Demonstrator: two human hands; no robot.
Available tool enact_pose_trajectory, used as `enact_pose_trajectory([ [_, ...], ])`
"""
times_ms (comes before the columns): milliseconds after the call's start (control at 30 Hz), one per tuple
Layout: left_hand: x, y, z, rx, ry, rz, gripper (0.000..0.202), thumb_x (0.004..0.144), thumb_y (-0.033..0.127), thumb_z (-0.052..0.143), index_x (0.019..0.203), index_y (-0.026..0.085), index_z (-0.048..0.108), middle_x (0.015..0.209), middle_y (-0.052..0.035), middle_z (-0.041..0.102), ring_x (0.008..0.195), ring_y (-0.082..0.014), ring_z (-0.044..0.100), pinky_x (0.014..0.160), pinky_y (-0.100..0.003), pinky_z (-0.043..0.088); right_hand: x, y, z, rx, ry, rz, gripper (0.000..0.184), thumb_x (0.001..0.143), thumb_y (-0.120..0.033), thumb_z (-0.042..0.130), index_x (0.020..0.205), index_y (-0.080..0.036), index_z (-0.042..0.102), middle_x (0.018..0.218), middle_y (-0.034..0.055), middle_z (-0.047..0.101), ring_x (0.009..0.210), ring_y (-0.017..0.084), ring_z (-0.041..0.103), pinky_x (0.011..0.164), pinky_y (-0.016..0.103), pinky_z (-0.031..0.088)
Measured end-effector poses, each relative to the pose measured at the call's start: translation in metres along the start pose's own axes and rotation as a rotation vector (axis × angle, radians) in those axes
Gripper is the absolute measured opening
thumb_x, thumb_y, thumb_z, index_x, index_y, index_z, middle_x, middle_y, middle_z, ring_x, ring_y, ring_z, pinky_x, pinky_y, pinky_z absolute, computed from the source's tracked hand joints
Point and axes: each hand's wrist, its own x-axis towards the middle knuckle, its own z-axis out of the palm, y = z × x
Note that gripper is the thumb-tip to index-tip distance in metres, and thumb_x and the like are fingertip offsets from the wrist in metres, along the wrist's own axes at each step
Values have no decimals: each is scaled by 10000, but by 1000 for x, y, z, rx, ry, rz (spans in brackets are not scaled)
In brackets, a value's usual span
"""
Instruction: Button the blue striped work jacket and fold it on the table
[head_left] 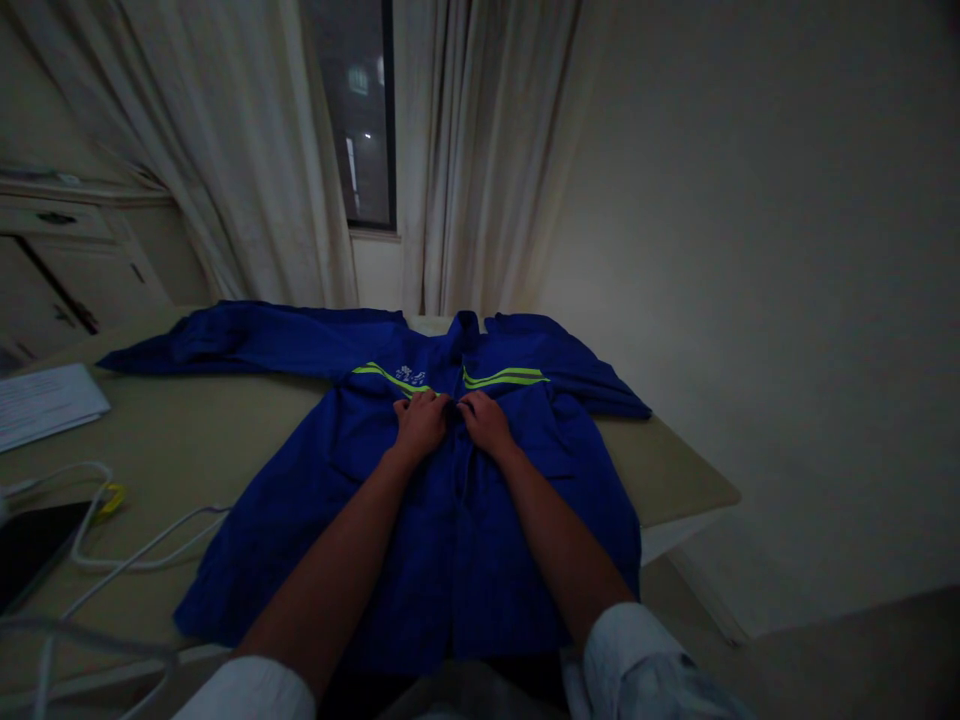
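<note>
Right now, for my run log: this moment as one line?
left hand: on jacket near collar | right hand: on jacket, beside left | jacket: blue, spread on table

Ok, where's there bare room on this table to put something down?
Bare tabletop shows right of the blue work jacket, below its sleeve, and left of it, up to the papers. The near left corner is crowded: white cables beside a dark flat device. The left hand and right hand sit on the jacket.
</note>
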Motion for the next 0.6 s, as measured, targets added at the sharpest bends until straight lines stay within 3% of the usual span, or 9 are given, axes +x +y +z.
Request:
enact_pose_trajectory([
  [233, -3, 1, 0, 35, 111, 46, 404, 941, 114, 433, 1193, 308, 683, 1404, -102, 600, 1277, -323, 472, 1043, -580, 247, 6, 6, 1, 197, -17, 49, 146, 964, -194, 589, 971, -185, 735, 977, 56, 752, 923, 196, 672, 874, 291, 479],
  [400, -1, -1, 0, -25, 89, 82, 459, 915, 56, 415, 1192, 320, 668, 1287, -61, 695, 1241, -293, 525, 1070, -602, 199, 8, 11, -1, 226, -31, 96, 155, 953, -201, 584, 931, -186, 736, 875, 27, 755, 841, 195, 678, 794, 278, 485],
  [600, 0, -6, 5, -72, 47, 77, 430, 917, 89, 436, 1193, 302, 687, 1241, -70, 705, 1209, -294, 540, 1023, -549, 259, -3, -4, -3, 45, 25, 72, 167, 983, -225, 552, 1005, -182, 712, 1060, 82, 737, 989, 207, 662, 896, 291, 462],
])
